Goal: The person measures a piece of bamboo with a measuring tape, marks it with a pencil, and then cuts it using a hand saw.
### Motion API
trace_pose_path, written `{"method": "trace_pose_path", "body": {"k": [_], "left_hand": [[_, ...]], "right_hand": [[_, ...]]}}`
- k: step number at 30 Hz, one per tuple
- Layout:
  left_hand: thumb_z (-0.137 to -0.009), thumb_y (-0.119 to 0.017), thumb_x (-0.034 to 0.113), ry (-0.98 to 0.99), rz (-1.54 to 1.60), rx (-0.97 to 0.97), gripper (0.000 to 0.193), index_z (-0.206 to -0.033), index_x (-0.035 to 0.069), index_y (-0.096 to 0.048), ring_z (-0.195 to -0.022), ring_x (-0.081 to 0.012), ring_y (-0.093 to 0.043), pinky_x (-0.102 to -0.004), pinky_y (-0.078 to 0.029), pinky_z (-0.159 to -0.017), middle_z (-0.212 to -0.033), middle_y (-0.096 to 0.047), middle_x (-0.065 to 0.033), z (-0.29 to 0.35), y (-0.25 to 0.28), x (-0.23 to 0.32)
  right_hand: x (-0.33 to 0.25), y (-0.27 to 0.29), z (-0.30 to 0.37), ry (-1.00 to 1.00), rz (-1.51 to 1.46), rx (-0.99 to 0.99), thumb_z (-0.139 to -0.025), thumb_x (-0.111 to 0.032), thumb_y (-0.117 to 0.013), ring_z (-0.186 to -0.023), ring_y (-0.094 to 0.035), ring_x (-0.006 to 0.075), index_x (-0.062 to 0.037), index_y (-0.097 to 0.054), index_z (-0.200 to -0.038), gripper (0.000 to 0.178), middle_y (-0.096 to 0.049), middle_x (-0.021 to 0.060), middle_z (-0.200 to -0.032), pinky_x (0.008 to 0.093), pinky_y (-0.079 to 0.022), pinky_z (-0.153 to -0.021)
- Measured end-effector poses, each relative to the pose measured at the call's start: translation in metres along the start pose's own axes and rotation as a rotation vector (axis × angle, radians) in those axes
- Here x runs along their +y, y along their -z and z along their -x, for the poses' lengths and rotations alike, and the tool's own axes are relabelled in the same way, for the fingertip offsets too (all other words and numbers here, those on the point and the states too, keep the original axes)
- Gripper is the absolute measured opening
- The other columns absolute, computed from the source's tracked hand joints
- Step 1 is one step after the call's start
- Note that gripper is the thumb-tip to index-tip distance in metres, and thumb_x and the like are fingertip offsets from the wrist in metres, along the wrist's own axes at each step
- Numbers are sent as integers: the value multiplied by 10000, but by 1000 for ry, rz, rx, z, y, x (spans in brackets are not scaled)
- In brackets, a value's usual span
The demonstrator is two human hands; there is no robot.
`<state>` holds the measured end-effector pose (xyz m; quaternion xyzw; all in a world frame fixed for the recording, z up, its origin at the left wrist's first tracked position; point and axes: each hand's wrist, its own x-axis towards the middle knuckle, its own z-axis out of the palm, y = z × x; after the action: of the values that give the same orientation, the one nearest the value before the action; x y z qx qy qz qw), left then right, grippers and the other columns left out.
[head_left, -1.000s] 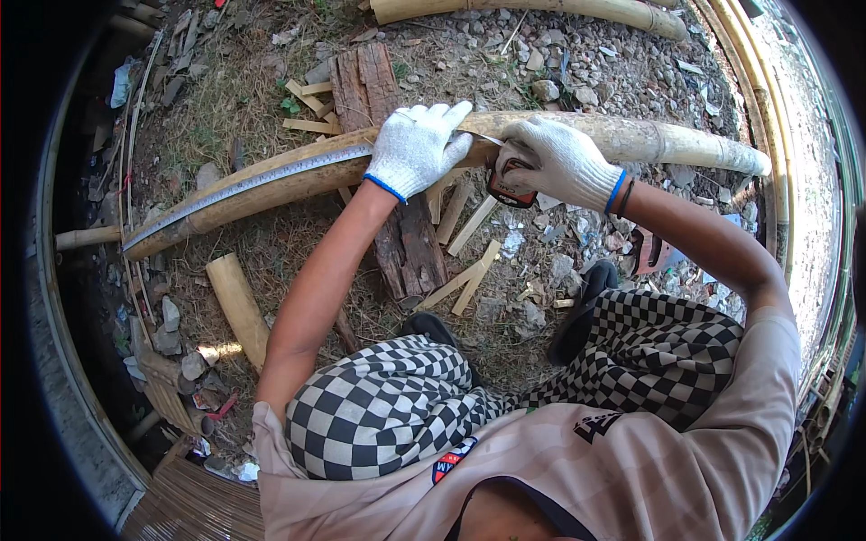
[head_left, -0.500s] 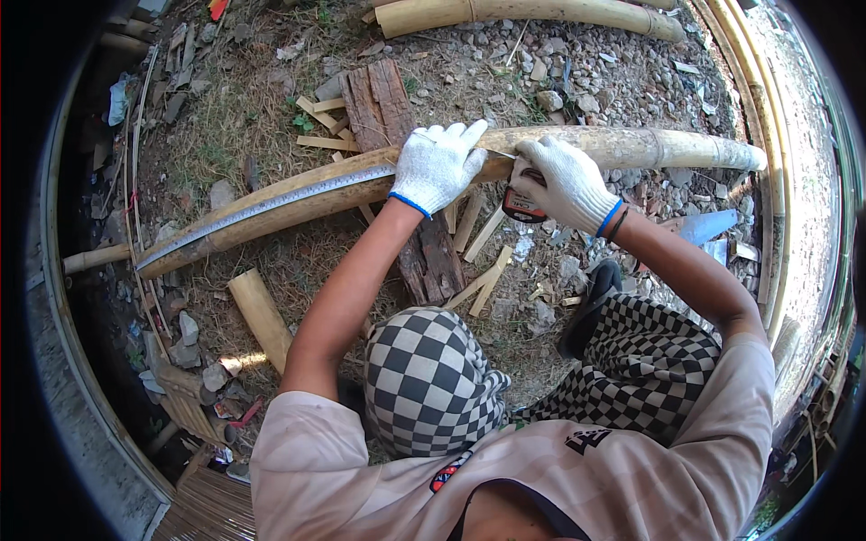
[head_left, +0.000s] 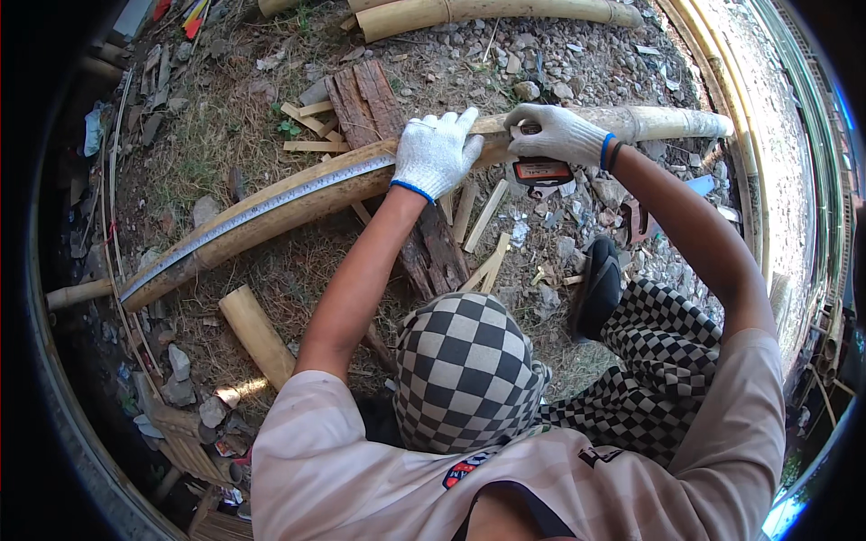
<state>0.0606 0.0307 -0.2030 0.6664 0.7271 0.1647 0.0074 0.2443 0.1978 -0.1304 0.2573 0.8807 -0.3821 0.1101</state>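
Observation:
A long, slightly curved bamboo pole (head_left: 298, 203) lies across the ground, resting on a dark wooden block (head_left: 370, 99). A metal tape measure blade (head_left: 253, 212) runs along the pole toward its left end. My left hand (head_left: 435, 153), in a white glove, presses flat on the pole and the blade. To its right, my gloved right hand (head_left: 557, 135) grips the tape measure case (head_left: 541, 171), dark with an orange edge, held against the pole. My knees in checkered trousers (head_left: 465, 370) are bent below.
Short bamboo offcuts (head_left: 257, 334) and split slats (head_left: 483, 216) lie on the gravel and dry grass. More bamboo poles (head_left: 496, 11) lie at the top. A dark sandal (head_left: 600, 288) is under my right arm. Bent bamboo strips (head_left: 722, 99) curve along the right.
The view has tilted and the pole now sits lower in the picture. Both hands stay on the pole and tape; my left knee has come up between my arms.

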Motion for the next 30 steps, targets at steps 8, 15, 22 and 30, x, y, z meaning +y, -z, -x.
{"method": "trace_pose_path", "body": {"k": [8,15,22,30], "left_hand": [[-996,-608,439,7,-9,-10,539,-1428,119,-633,-926,-337,-722,-481,-564,-850,-1074,-731,-146,12,-6,-9],[-962,-634,453,56,26,-85,575,-1461,167,-617,-1043,-348,-718,-499,-560,-914,-1146,-735,-151,-3,5,2],[-930,-616,497,100,14,-135,554,-1393,197,-672,-1062,-342,-724,-481,-559,-933,-1187,-747,-154,-2,9,-1],[-907,-632,514,139,16,-213,578,-1413,236,-667,-1127,-346,-714,-477,-550,-959,-1260,-739,-148,-10,11,3]], "right_hand": [[6,10,-31,-100,-208,-188,-973,-426,-722,-770,-641,110,-55,-791,-1166,424,-737,41,-902,288,-525,-654],[39,1,-49,67,-249,-101,-924,-525,-740,-666,-675,152,-114,-802,-1214,507,-785,50,-952,326,-544,-606],[12,-8,-49,198,92,-61,-948,-554,-626,-935,-748,339,-77,-786,-1194,560,-783,205,-1049,407,-567,-901],[18,-13,-59,215,121,-63,-919,-546,-618,-915,-742,345,-62,-790,-1161,568,-786,199,-1023,421,-566,-882]]}}
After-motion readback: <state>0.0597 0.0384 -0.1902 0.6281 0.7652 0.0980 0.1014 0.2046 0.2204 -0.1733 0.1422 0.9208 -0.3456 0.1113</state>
